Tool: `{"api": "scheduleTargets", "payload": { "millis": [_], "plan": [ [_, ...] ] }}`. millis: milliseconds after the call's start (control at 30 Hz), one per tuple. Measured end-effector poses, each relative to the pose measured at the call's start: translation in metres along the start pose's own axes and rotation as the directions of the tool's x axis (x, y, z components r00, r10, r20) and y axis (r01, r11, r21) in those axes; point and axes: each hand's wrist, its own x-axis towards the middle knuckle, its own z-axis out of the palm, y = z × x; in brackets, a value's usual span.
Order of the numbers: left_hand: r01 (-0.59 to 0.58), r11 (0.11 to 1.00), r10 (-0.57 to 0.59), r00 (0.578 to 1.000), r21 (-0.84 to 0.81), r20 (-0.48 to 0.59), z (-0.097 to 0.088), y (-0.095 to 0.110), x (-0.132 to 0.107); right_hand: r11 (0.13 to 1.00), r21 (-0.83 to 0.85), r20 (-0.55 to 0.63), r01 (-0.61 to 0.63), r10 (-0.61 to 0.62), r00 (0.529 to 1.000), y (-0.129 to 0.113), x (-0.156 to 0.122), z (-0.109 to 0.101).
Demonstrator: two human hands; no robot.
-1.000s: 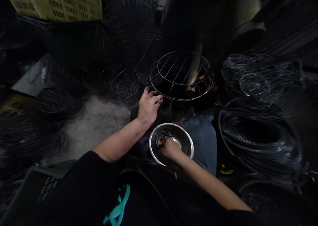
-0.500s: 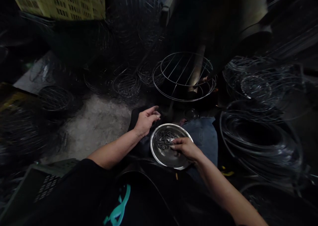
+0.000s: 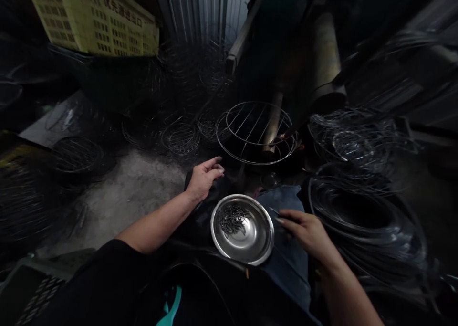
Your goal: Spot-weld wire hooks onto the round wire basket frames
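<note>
A steel bowl (image 3: 255,249) rests on my lap, with a heap of short metal wire pieces (image 3: 233,219) gathered at its left side. My right hand (image 3: 304,226) is just right of the bowl, apart from its rim. Its thumb and fingers pinch a thin metal wire piece (image 3: 274,212) that points up and left. Up and left of the bowl is my left hand (image 3: 203,180), its index finger stretched out and apart from the thumb. Nothing shows clearly between its fingers. In front of both hands stands a round wire rack (image 3: 245,140) with parallel bars, beside a metal rod (image 3: 274,120).
Large wire coils (image 3: 361,216) lie at the right, below a tangle of wire rings (image 3: 354,142). Several round wire grids (image 3: 181,139) lie ahead on the left. A yellow crate (image 3: 103,18) stands at the back left. Blue cloth (image 3: 289,264) covers my right leg.
My right hand has come out of the bowl to the right with a wire piece in its fingers. My left hand keeps its place left of the bowl. The whole view has tilted upward.
</note>
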Motion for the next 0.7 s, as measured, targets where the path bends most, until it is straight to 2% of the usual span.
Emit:
{"api": "scheduleTargets", "payload": {
  "millis": [67,100,167,233,267,367,433,567,700],
  "plan": [
    [-0.059,0.998,0.058,0.998,-0.033,-0.015,0.003,0.011,0.010,1.000,-0.021,-0.165,0.024,-0.027,0.986,-0.003,-0.005,-0.023],
    [-0.082,0.995,0.081,0.997,-0.049,-0.019,0.004,0.015,0.014,0.998,0.038,-0.244,0.047,-0.036,0.969,-0.002,-0.007,-0.030],
    [-0.106,0.992,0.104,0.994,-0.067,-0.026,0.008,0.021,0.019,0.965,0.221,-0.393,0.143,-0.046,0.919,0.002,-0.009,-0.035],
    [-0.094,0.993,0.092,0.995,-0.065,-0.037,0.011,0.022,0.021,0.917,0.343,-0.476,0.206,-0.019,0.879,0.014,-0.005,-0.029],
    [-0.083,0.995,0.081,0.996,-0.063,-0.047,0.012,0.022,0.020,0.911,0.366,-0.481,0.190,0.010,0.877,0.021,-0.001,-0.025],
    [-0.065,0.997,0.061,0.995,-0.052,-0.075,0.012,0.020,0.018,0.920,0.385,-0.403,0.072,0.097,0.910,0.043,0.012,-0.016],
    [-0.067,0.997,0.063,0.994,-0.040,-0.090,0.011,0.023,0.018,0.901,0.428,-0.369,0.068,0.105,0.924,0.048,0.018,-0.016],
    [-0.114,0.993,0.108,0.986,-0.038,-0.126,0.011,0.038,0.026,0.836,0.542,-0.300,0.086,0.097,0.949,0.040,0.021,-0.023],
    [-0.195,0.980,0.189,0.974,-0.037,-0.120,0.016,0.051,0.039,0.816,0.574,-0.234,0.067,0.085,0.968,0.033,0.018,-0.026]
  ]
}}
